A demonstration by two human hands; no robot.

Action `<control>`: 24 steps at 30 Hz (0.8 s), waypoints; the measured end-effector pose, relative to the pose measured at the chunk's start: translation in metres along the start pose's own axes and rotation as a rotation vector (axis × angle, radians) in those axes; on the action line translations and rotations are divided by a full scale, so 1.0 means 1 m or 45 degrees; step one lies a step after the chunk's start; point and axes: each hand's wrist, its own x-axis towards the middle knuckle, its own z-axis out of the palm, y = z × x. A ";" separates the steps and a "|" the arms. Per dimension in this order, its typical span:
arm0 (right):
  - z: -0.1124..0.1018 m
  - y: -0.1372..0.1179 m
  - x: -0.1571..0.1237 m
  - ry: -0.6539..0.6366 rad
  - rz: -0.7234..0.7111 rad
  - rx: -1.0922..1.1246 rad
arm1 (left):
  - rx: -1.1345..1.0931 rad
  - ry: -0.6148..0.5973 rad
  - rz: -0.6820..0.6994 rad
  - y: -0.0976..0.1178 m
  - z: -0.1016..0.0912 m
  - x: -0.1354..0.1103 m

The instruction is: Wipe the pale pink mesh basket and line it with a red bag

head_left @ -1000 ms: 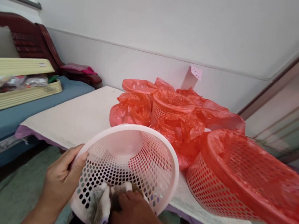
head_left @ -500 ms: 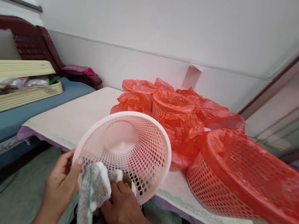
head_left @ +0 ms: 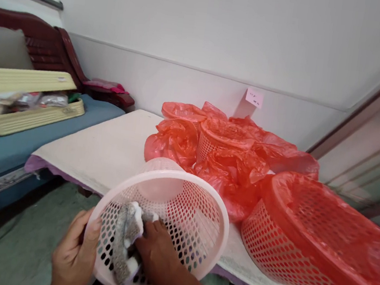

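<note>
A pale pink perforated plastic basket is tilted with its mouth toward me, in front of the table's near edge. My left hand grips its rim on the left, fingers curled round it. My right hand is inside the basket, closed on a grey and white cloth that is pressed against the inner wall.
A table with a white cover carries several pink baskets lined with red plastic bags; a large one lies at the right. A bed with a blue sheet and a yellow case stands at left. Green floor lies below.
The basket has dropped lower and tipped its mouth more toward me. My right hand with the cloth went from the outer lower wall to inside the basket.
</note>
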 end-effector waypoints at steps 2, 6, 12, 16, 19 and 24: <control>0.009 0.007 0.000 0.005 0.053 -0.016 | 0.013 -0.065 0.044 -0.013 -0.002 -0.004; 0.020 0.008 -0.002 0.050 0.106 0.070 | 0.087 -0.155 0.239 -0.031 -0.005 -0.006; 0.027 -0.009 0.000 0.143 0.271 0.190 | 0.138 -0.226 0.472 -0.027 -0.009 0.013; 0.031 -0.025 0.001 0.304 0.450 0.283 | 0.098 -0.327 0.497 -0.027 -0.009 0.026; 0.032 -0.036 -0.002 0.440 0.505 0.327 | 0.073 -0.429 0.548 -0.029 -0.007 0.032; 0.026 -0.045 -0.011 0.456 0.486 0.318 | 0.098 -0.353 0.549 -0.023 -0.004 0.037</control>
